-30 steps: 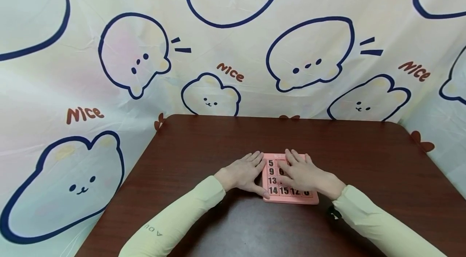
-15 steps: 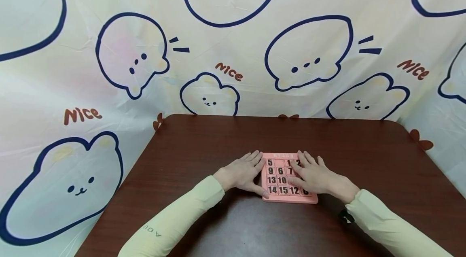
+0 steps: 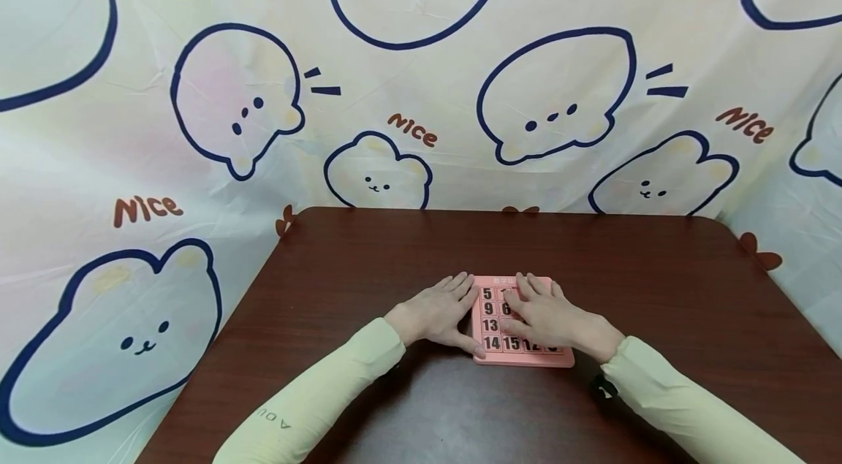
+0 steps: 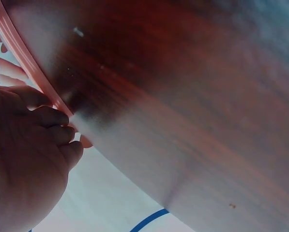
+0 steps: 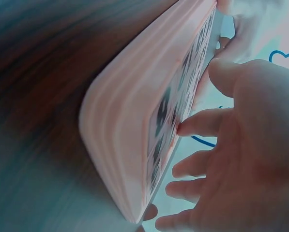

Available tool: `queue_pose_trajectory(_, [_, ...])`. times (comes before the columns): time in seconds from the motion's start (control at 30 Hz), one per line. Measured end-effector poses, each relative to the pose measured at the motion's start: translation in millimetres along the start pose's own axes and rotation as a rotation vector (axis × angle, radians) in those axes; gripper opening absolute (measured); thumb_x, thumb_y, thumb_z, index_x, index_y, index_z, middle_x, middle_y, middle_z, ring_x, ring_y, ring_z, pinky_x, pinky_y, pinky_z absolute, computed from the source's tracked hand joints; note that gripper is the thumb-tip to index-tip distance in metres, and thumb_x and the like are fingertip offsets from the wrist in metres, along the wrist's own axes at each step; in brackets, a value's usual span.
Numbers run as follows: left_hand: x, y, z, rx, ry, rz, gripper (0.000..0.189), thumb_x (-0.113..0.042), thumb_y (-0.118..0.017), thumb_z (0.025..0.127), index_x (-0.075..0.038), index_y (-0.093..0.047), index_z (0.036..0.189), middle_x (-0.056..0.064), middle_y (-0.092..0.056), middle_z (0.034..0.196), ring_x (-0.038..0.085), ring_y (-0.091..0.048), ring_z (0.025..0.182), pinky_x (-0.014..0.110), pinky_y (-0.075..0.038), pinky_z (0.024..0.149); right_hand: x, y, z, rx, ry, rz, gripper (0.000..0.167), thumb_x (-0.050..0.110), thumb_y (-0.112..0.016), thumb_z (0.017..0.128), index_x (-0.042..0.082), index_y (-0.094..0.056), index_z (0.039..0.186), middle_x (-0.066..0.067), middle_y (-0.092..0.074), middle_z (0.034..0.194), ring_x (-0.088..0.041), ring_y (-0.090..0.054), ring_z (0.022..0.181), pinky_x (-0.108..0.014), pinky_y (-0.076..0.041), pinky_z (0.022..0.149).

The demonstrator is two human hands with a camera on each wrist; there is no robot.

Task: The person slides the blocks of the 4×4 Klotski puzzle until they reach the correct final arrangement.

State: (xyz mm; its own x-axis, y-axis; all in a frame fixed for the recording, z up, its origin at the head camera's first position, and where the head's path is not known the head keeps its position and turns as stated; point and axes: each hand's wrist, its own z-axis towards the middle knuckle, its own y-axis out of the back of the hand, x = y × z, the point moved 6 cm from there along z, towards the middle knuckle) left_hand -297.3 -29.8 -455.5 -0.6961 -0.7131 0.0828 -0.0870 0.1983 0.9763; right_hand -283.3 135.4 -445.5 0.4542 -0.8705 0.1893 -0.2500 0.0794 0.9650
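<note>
A pink number slide puzzle (image 3: 523,359) lies flat on the dark wooden table. My left hand (image 3: 435,313) rests along its left side, fingers together and thumb on the near left corner. In the left wrist view, the fingertips (image 4: 62,133) touch the puzzle's edge. Spread over the right part of the board is my right hand (image 3: 549,316), covering many tiles. Its index fingertip (image 5: 183,127) touches the tiles in the right wrist view, while the other fingers hover above them. Tiles 5, 9, 13, 14 and 15 show at the left and near side.
The brown table (image 3: 368,252) extends around the puzzle on all sides. Behind and beside it hangs a pale cloth (image 3: 454,84) printed with cartoon bears and the word Nice. A small black item (image 3: 604,385) sits at the right wrist.
My right hand moved right over the board, then back left. The 1 tile in the top row has slid left, beside the 5. My left hand stayed at the edge.
</note>
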Motion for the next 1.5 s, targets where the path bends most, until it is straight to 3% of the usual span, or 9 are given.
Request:
queue_pose_trajectory(0.23, [-0.2, -0.7, -0.9, -0.006, -0.004, 0.001, 0.12, -0.091, -0.043, 0.073, -0.009, -0.022, 0.157, 0.013, -0.015, 0.165, 0.026, -0.011, 0.154, 0.037, -0.016, 0.126, -1.1, -0.9, -0.4, 0.013, -0.005, 0.011, 0.067, 0.052, -0.046, 0.1, 0.009, -0.04, 0.151, -0.029, -0.017, 0.16, -0.048, -0.013, 0.149, -0.076, -0.014, 0.11])
queue_pose_trajectory(0.53, [1.1, -2.0, -0.8, -0.011, -0.006, 0.014, 0.12, -0.092, -0.043, 0.072, -0.009, -0.022, 0.157, 0.014, -0.015, 0.165, 0.026, -0.011, 0.154, 0.037, -0.015, 0.126, -31.6, 8.7, -18.9, -0.064, -0.053, -0.008, 0.07, 0.053, -0.049, 0.098, 0.006, -0.043, 0.148, -0.033, -0.021, 0.158, -0.052, -0.018, 0.146, -0.078, -0.017, 0.108])
queue_pose_trajectory(0.77, [0.7, -2.4, -1.1, -0.007, -0.004, 0.0, 0.121, -0.091, -0.044, 0.072, -0.008, -0.022, 0.157, 0.014, -0.014, 0.165, 0.026, -0.011, 0.154, 0.037, -0.015, 0.126, -45.8, 6.5, -26.2, -0.073, -0.103, -0.011, 0.072, 0.055, -0.05, 0.097, 0.004, -0.043, 0.147, -0.035, -0.023, 0.155, -0.053, -0.021, 0.144, -0.078, -0.02, 0.106])
queue_pose_trajectory(1.07, [-1.4, 2.2, -2.8, -0.015, -0.005, 0.001, 0.12, -0.09, -0.045, 0.073, -0.007, -0.023, 0.156, 0.014, -0.016, 0.165, 0.027, -0.012, 0.154, 0.037, -0.016, 0.126, -35.3, 3.0, -21.4, -0.056, -0.071, -0.011, 0.076, 0.054, -0.049, 0.098, -0.007, -0.045, 0.142, -0.037, -0.022, 0.155, -0.053, -0.02, 0.145, -0.077, -0.021, 0.107])
queue_pose_trajectory(1.5, [-1.6, 2.3, -2.3, 0.003, -0.003, -0.006, 0.119, -0.089, -0.045, 0.074, -0.007, -0.022, 0.157, 0.014, -0.015, 0.165, 0.026, -0.011, 0.154, 0.037, -0.014, 0.126, -15.5, 0.9, -7.8, -0.021, -0.023, -0.013, 0.074, 0.054, -0.046, 0.099, -0.004, -0.044, 0.144, -0.034, -0.022, 0.157, -0.051, -0.019, 0.146, -0.075, -0.02, 0.109])
